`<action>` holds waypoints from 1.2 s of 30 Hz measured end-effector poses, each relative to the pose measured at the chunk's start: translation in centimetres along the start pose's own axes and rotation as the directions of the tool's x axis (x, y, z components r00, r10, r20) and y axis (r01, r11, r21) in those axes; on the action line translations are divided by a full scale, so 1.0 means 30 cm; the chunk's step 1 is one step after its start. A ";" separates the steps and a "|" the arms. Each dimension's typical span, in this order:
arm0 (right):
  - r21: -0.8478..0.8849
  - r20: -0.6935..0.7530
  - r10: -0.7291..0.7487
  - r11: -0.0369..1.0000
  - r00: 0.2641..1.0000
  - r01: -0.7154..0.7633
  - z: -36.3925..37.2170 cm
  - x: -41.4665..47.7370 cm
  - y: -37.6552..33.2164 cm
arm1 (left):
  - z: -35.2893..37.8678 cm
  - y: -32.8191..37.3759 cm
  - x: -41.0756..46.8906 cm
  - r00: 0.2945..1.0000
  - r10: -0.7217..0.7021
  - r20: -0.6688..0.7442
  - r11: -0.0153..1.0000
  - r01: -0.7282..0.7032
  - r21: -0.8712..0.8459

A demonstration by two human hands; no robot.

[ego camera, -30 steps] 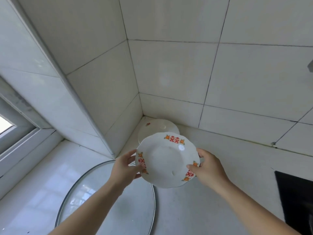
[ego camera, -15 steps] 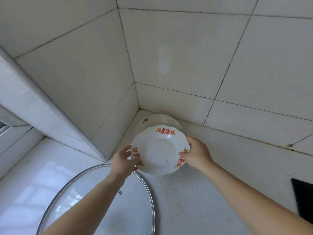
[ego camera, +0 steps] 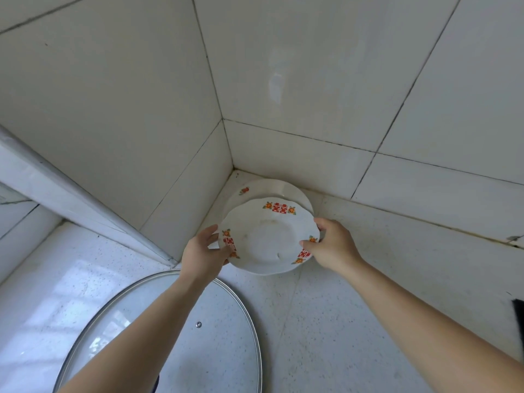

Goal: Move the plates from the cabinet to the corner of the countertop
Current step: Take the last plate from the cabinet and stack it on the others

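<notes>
Above the corner plate, a patterned plate, rim in pinch of left hand and right hand.

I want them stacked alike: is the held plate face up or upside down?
Face up: the held plate shows its hollow and red rim prints; the left hand and right hand grip its edges.

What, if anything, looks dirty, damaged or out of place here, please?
The held plate shows a faint brownish smear in its well and a small mark by its nearer rim, perhaps a chip; nothing else stands out.
</notes>
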State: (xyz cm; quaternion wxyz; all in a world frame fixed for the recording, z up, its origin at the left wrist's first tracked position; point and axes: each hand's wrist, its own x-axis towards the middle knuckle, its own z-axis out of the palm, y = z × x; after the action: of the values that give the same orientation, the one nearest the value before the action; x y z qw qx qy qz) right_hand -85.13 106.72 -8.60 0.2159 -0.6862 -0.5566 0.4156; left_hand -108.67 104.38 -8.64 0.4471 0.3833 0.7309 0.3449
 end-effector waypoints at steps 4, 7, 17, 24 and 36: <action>-0.015 -0.027 0.012 1.000 1.000 -0.012 0.004 0.020 0.016 | 0.006 -0.016 0.008 0.997 0.063 -0.036 0.994 -0.060 0.089; 0.009 -0.032 0.030 1.000 0.999 -0.030 0.001 0.026 0.016 | 0.010 -0.024 0.018 0.999 0.041 -0.033 0.995 -0.037 0.096; 0.111 -0.057 0.008 0.994 0.998 -0.001 0.019 0.046 0.003 | 0.030 -0.012 0.055 0.997 0.014 0.074 0.999 -0.011 -0.053; 0.133 -0.098 -0.019 0.991 0.995 0.033 0.048 0.090 0.018 | 0.048 -0.027 0.099 0.999 0.046 0.027 0.999 -0.045 -0.024; 0.108 -0.158 -0.016 0.994 0.987 0.034 0.083 0.121 0.027 | 0.070 -0.036 0.140 1.000 0.007 -0.020 0.999 -0.008 -0.042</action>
State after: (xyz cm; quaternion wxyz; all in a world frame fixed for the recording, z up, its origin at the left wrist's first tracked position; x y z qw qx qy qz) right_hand -86.55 109.50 -11.80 0.3018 -0.6968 -0.5227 0.3876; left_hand -108.30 107.88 -11.95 0.4466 0.3730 0.7264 0.3657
